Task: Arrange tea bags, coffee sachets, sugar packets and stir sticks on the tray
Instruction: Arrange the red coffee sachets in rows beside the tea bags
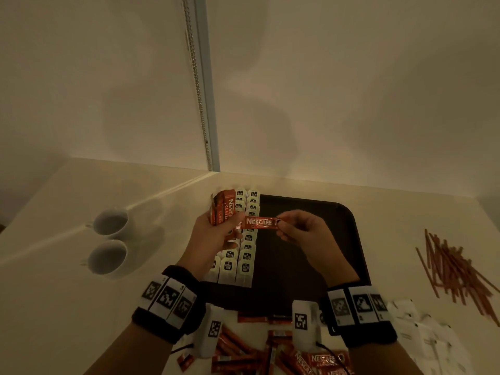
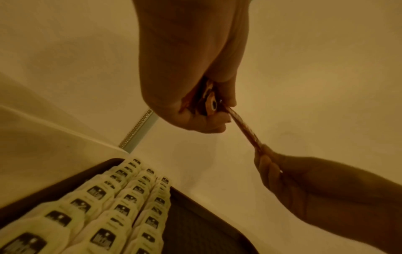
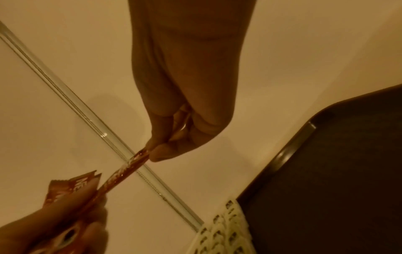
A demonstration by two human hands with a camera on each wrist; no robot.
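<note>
Above the dark tray [image 1: 338, 239] on the pale desk [image 1: 54, 280], the left hand [image 1: 213, 234] clutched a bunch of red coffee sachets [image 1: 223, 209], their tops fanning up past the fingers. The right hand [image 1: 305, 234] pinched one end of a single coffee sachet [image 1: 258, 222] between thumb and fingertips; it stretched level between the two hands, its other end at the left hand's fingers.

On the tray's left side, white tea bags [image 1: 243, 255] lay in overlapping rows running from its near edge to its far edge. The rest of the tray showed bare and dark.

Left of the tray stood two white cups [image 1: 111, 239]. Right of it, stir sticks [image 1: 454, 269] lay scattered on the desk. In front of the tray's near edge more red sachets [image 1: 243, 353] lay in a loose heap, and white sugar packets [image 1: 422, 336] spread off to the near right of it.
</note>
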